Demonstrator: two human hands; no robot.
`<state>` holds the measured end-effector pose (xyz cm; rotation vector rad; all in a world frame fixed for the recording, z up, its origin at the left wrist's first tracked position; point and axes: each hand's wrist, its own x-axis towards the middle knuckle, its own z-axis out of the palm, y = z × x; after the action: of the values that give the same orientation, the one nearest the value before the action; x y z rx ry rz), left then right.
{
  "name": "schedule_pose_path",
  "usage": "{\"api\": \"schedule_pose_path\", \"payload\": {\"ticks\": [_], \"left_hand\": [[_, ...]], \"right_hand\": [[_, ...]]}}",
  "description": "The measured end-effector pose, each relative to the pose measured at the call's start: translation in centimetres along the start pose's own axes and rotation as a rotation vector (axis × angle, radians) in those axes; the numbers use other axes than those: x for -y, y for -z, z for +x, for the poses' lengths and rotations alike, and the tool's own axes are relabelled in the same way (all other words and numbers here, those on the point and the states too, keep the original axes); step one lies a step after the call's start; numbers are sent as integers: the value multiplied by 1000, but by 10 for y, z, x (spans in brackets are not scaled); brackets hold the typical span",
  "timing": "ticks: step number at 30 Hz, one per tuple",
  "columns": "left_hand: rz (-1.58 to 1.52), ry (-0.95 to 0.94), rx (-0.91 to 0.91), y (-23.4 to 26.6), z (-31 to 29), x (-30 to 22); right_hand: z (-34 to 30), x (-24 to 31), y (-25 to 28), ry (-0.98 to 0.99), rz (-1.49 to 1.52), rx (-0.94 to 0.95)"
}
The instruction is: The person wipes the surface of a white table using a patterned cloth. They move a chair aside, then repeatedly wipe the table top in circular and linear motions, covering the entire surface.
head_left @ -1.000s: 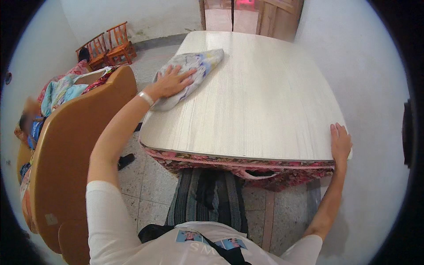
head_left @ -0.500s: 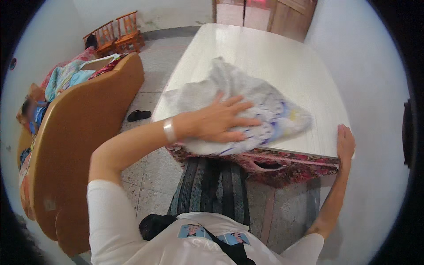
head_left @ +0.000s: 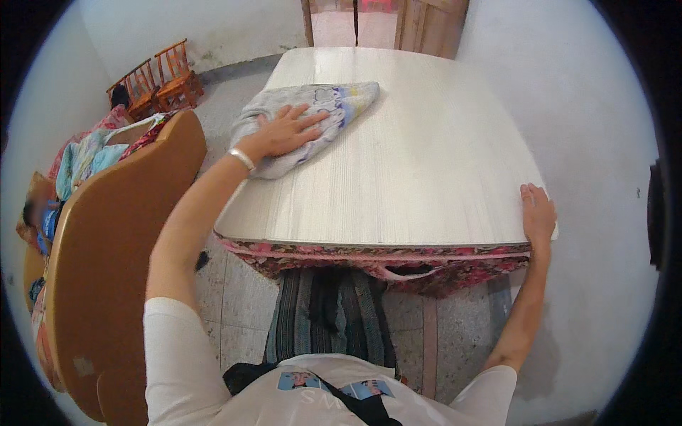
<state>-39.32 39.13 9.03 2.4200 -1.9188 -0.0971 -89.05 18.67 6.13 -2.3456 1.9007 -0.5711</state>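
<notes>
Under my left hand (head_left: 285, 133) lies a grey cloth (head_left: 312, 152) with blue and yellow print. The hand presses flat on it, fingers spread, near the far left edge of the white table (head_left: 405, 156). The cloth hangs slightly past that left edge. At the table's right side, near the front corner, my right hand (head_left: 538, 213) rests on the top with its fingers stretched forward and nothing in them. A red floral cloth cover (head_left: 469, 268) shows below the table's front edge.
A brown sofa (head_left: 135, 248) stands on the left, with blankets (head_left: 89, 160) heaped on it and a person (head_left: 41, 213) seated there. Wooden chairs (head_left: 174, 74) are by the back wall. A wall (head_left: 590, 142) runs close along the right; a wooden door (head_left: 430, 28) stands behind the table.
My left hand has pushed the cloth from the table's near middle to its far left side. The cloth lies flatter and more bunched together. My right hand stays at the right edge.
</notes>
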Motion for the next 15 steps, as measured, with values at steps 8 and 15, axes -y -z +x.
{"api": "schedule_pose_path", "payload": {"ticks": [8,15], "left_hand": [[-91,-536,-128,-16,-17,-116],[-661,-500,-190,20,-147,-71]], "right_hand": [[4,-7,-7,40,53,-47],[0,-8,-7,40,33,-76]]}}
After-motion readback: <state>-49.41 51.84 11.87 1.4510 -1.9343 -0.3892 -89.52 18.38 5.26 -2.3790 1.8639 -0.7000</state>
